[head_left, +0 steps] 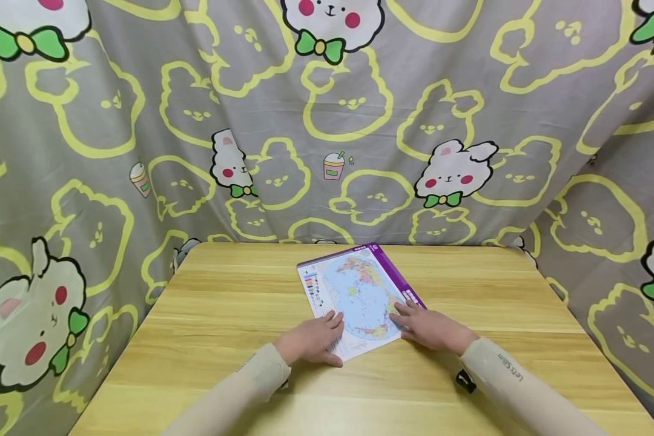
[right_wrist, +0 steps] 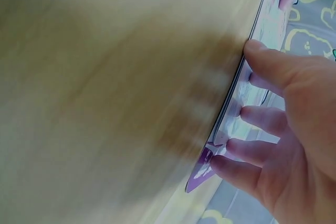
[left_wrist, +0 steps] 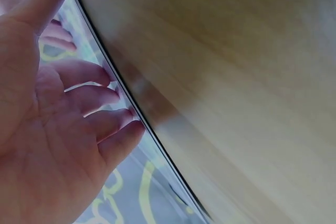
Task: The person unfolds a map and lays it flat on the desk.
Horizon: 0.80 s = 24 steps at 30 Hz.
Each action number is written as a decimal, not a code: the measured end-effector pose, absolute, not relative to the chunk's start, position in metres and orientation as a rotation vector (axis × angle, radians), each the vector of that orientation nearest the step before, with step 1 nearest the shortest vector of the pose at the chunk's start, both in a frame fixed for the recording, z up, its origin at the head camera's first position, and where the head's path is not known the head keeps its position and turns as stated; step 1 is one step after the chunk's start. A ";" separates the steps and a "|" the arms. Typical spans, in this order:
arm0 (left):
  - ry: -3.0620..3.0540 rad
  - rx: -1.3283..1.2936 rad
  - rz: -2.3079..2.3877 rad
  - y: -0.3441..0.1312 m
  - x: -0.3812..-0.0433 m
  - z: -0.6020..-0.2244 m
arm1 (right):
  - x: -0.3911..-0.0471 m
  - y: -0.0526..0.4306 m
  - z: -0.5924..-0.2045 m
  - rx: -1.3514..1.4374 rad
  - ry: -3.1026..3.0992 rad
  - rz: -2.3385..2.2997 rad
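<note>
A thin, flat world map [head_left: 354,303] with a purple border lies at an angle on the table, its oval map face up. My left hand [head_left: 312,340] rests at its left near corner, fingers spread over the surface. On the right side, my right hand [head_left: 435,327] touches the map with its fingertips near the purple border. In the left wrist view, the left hand [left_wrist: 58,114] has its fingertips on the map close to the edge. The right wrist view has the right hand's thumb [right_wrist: 262,59] at the map's edge, the other fingertips on its face.
The wooden table [head_left: 212,315] extends around the map on all sides. Behind it and at both sides hangs a grey curtain [head_left: 283,115] with cartoon animals. A small black object [head_left: 465,381] shows beneath the right sleeve.
</note>
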<state>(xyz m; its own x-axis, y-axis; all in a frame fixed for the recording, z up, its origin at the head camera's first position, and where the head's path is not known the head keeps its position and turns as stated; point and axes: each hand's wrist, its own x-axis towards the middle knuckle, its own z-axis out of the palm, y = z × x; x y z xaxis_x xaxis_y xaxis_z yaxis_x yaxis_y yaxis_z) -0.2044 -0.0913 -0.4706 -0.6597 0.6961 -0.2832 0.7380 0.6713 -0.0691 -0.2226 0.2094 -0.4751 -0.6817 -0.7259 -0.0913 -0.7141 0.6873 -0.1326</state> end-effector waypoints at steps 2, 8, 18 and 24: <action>2.656 1.168 -0.279 -0.090 -0.203 -0.471 | -0.224 0.210 -0.475 -1.173 2.758 -0.147; 2.670 1.175 -0.302 -0.086 -0.200 -0.470 | -0.227 0.213 -0.476 -1.122 2.768 -0.179; 2.657 1.191 -0.346 -0.078 -0.196 -0.473 | -0.232 0.217 -0.480 -1.099 2.785 -0.175; 2.660 1.187 -0.352 -0.075 -0.192 -0.472 | -0.236 0.220 -0.479 -1.140 2.786 -0.172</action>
